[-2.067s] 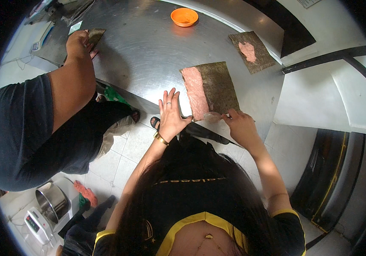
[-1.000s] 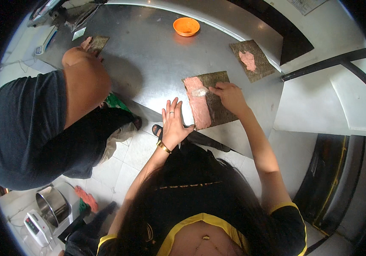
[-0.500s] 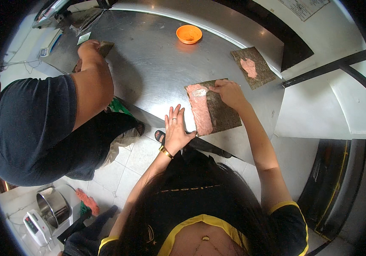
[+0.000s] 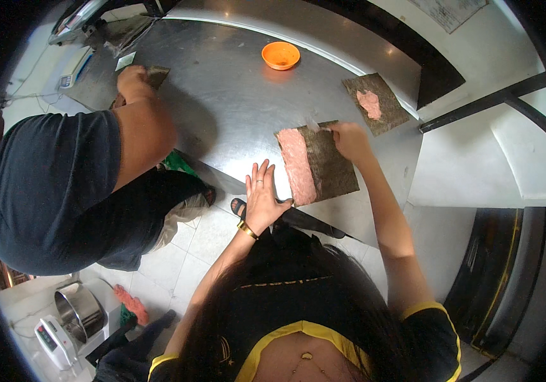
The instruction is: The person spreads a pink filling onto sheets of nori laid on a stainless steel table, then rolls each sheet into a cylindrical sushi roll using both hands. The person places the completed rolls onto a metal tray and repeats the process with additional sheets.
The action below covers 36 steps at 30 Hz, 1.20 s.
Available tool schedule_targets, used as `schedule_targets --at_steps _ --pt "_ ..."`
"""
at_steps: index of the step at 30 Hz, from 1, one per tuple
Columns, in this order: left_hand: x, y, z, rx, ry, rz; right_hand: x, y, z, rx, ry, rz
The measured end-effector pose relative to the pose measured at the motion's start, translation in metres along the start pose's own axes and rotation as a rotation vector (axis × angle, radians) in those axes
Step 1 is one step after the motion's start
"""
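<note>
A dark seaweed sheet (image 4: 335, 167) lies on the steel table in front of me. Pink meat paste (image 4: 297, 167) covers a band along its left side. My right hand (image 4: 350, 141) is closed round a small flat spatula (image 4: 314, 126), whose pale blade is smeared by motion over the sheet's far edge. Flat on the table beside the near left corner rests my left hand (image 4: 265, 198), fingers stretched and the thumb touching or very near that corner. Farther right, a second seaweed sheet (image 4: 390, 113) carries a smaller lump of pink paste (image 4: 369, 104).
An orange bowl (image 4: 280, 56) stands toward the back of the steel table (image 4: 222, 83). At my left a co-worker in a dark shirt (image 4: 56, 172) leans over the table, one hand on another seaweed sheet (image 4: 158, 76). Behind are a scale (image 4: 56, 340) and a metal pot (image 4: 81, 311).
My right hand has lifted the spatula off the paste and moved slightly right. The paste's upper end now shows uncovered. My left hand has hardly moved.
</note>
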State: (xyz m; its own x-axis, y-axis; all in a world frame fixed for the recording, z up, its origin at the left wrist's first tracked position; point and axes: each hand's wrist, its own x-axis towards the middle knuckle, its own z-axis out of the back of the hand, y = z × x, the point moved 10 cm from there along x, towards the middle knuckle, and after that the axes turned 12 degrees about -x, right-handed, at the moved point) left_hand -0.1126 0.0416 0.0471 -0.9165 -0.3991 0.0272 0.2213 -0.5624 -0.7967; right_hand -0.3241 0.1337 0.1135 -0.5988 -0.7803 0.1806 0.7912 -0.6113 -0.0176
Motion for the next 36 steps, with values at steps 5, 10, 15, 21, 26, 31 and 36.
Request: schedule_targets --at_steps 5,10,15,21,26,31,36 --pt "-0.001 0.003 0.002 -0.002 -0.012 -0.004 -0.062 0.010 -0.009 0.088 0.114 -0.224" --pt "-0.002 0.000 0.002 -0.013 -0.016 -0.005 -0.073 0.027 -0.012 0.124 0.051 -0.311" --pt "-0.002 0.001 0.003 -0.021 -0.017 0.002 -0.054 0.032 -0.020 0.094 0.045 -0.358" --pt "-0.002 0.002 0.003 -0.040 -0.023 0.002 -0.028 0.027 -0.029 0.107 -0.050 -0.261" --pt "-0.001 0.001 0.003 -0.033 -0.011 0.017 -0.002 0.013 -0.035 0.166 0.113 -0.194" --pt "-0.002 0.003 0.004 -0.031 -0.008 0.019 0.034 0.002 -0.045 0.265 0.196 0.161" --pt "-0.001 0.000 0.004 -0.031 -0.002 0.015 0.072 0.012 -0.041 0.145 0.298 0.363"
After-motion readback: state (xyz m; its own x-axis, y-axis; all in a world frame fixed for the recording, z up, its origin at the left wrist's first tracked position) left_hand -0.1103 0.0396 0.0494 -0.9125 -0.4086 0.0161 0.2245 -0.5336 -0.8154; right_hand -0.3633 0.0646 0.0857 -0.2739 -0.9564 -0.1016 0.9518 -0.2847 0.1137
